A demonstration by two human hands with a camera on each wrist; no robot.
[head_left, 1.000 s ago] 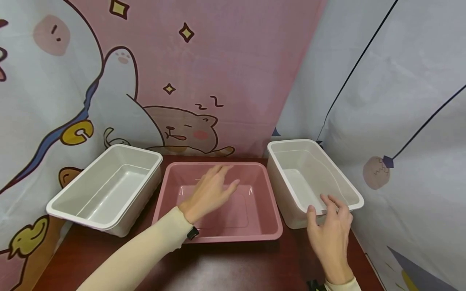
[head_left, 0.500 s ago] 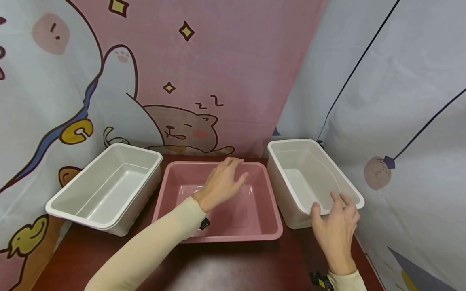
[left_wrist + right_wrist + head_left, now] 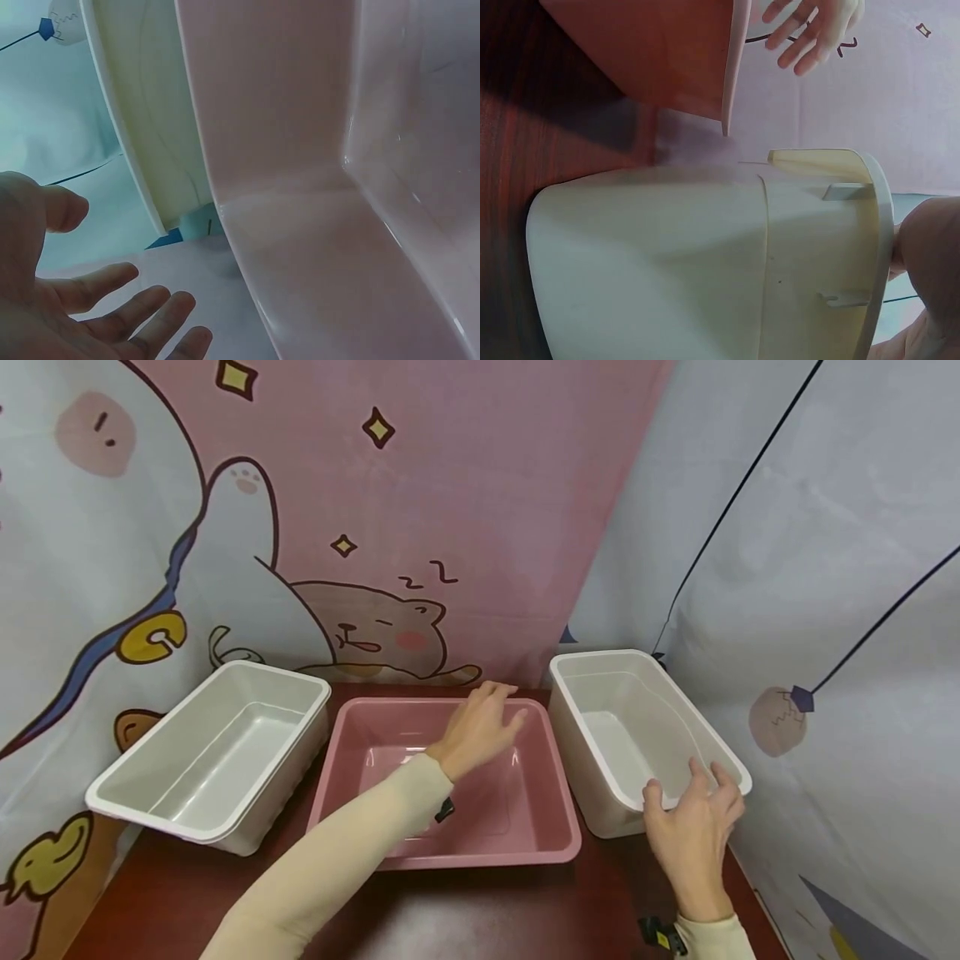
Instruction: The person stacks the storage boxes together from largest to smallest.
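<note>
Above the far right part of the pink basin hovers my left hand, fingers spread loosely and nothing in them. The left wrist view shows the same hand with its thumb apart, beside the basin's pink wall. My right hand is at the near rim of the right white bin, its fingertips overlapping the rim in the head view. Seen from the right wrist, the fingers are around the level of the bin's rim, gently bent and holding nothing.
A second white bin stands left of the basin, slightly angled. All three containers sit on a dark red-brown table. A printed cloth with cartoon animals hangs close behind them and along the sides.
My left hand has moved to the right over the pink basin. My right hand has shifted slightly right along the white bin's near rim. The containers have kept their places.
</note>
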